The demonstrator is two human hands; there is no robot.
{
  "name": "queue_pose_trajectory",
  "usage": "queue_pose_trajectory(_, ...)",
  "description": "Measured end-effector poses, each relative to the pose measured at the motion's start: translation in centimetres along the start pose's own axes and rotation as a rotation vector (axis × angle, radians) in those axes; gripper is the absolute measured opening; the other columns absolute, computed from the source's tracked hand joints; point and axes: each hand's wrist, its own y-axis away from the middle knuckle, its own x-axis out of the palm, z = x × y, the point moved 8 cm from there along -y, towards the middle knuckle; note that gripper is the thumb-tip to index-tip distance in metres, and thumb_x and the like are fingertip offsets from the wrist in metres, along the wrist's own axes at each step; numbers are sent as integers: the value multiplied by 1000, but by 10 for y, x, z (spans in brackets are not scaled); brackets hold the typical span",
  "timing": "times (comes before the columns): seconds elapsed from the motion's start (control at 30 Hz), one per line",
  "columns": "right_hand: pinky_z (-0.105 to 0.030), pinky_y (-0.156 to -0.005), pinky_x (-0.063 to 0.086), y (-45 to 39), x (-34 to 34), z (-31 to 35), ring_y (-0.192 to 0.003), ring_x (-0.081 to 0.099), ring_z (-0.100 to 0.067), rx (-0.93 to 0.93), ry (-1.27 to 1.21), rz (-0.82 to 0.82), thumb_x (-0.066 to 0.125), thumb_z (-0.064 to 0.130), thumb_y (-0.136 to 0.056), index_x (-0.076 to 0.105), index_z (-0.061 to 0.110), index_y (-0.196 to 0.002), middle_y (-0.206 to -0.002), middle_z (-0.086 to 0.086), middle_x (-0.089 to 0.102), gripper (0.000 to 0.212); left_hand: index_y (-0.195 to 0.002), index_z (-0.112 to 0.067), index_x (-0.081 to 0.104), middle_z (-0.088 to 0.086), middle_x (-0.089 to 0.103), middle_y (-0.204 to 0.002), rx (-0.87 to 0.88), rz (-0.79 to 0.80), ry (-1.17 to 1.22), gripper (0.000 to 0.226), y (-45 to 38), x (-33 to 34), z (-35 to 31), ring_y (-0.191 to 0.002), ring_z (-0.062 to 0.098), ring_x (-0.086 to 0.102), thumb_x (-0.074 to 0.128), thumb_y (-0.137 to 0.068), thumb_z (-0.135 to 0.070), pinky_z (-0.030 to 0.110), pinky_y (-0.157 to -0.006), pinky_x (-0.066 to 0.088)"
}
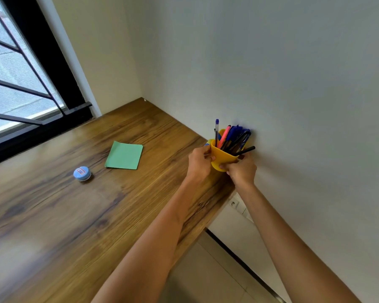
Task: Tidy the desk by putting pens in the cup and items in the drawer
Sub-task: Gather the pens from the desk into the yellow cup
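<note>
A yellow cup full of several pens stands on the wooden desk near its right edge, close to the wall. My left hand grips the cup's left side. On the cup's right, my right hand wraps around its lower part and also holds a black pen that angles out toward the wall. A green paper pad lies flat in the middle of the desk. A small blue round container sits to its left.
A window with black bars runs along the desk's far left. A white wall borders the right. Below the desk's right edge are a tiled floor and a wall socket.
</note>
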Motion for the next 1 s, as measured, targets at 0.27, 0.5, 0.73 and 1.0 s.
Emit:
queue_pose_trajectory(0.27,-35,-83,49,8,-7,5,-105,63,-31,-18,59,-60,80,9,-73,60,8,-116,-116,-11,65,47,-131,-1,53,12,61,-122,-15,-68,51,40,2,-2,-1,-114,21,55,48,-92,7,34,-100,45)
queue_pose_trajectory(0.5,-40,-88,49,11,-4,1,-107,62,-33,53,88,-68,77,16,-78,59,3,-115,-118,-15,64,43,-128,-2,57,13,63,-121,-36,-73,88,37,5,-3,-2,-114,22,57,55,-91,1,35,-101,47)
queue_pose_trajectory(0.73,-38,-82,48,25,9,-4,-109,60,-36,162,90,-70,70,16,-84,57,0,-119,-121,-17,63,41,-129,-2,56,11,65,-117,-48,-130,120,41,24,-23,2,-98,11,58,63,-89,-7,22,-85,46)
queue_pose_trajectory(1.0,-34,-75,47,87,62,8,-108,60,-34,199,47,39,63,20,-89,56,-1,-123,-123,-17,61,40,-126,-5,57,-4,63,-100,-105,-275,149,34,66,-100,35,-78,-6,57,59,-92,-7,15,-80,43)
